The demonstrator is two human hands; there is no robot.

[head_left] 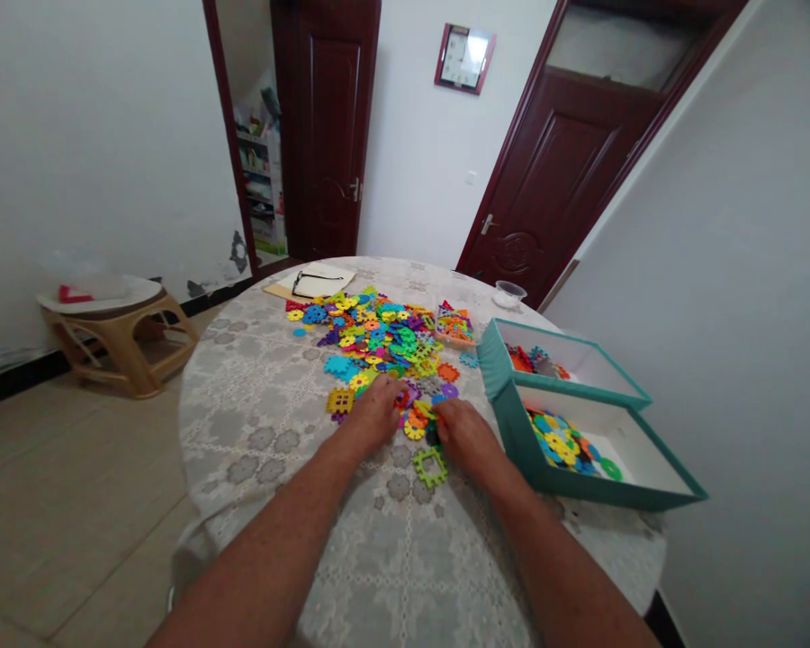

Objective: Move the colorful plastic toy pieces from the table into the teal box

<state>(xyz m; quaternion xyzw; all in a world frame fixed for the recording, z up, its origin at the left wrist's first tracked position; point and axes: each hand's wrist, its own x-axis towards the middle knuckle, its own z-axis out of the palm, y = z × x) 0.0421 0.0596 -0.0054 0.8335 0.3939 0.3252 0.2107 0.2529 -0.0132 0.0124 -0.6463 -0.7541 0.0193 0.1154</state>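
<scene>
A pile of flat, colourful plastic interlocking pieces (pixel 378 337) is spread over the round table with a lace-patterned cloth (pixel 270 423). My left hand (pixel 376 412) rests palm down at the near edge of the pile, fingers curled over some pieces. My right hand (pixel 464 434) lies beside it, fingers bent onto pieces at the pile's edge. What either hand grips is hidden under the fingers. A green square frame piece (pixel 430 466) lies just in front of my right hand. A yellow square piece (pixel 340 400) lies left of my left hand.
Two teal boxes with white insides stand at the right: the near box (pixel 533 459) holds blue, yellow and green pieces, the far box (pixel 496 360) holds orange and grey ones. A small clear bowl (pixel 511 292), glasses on a pad (pixel 310 281), a stool (pixel 118 328) at left.
</scene>
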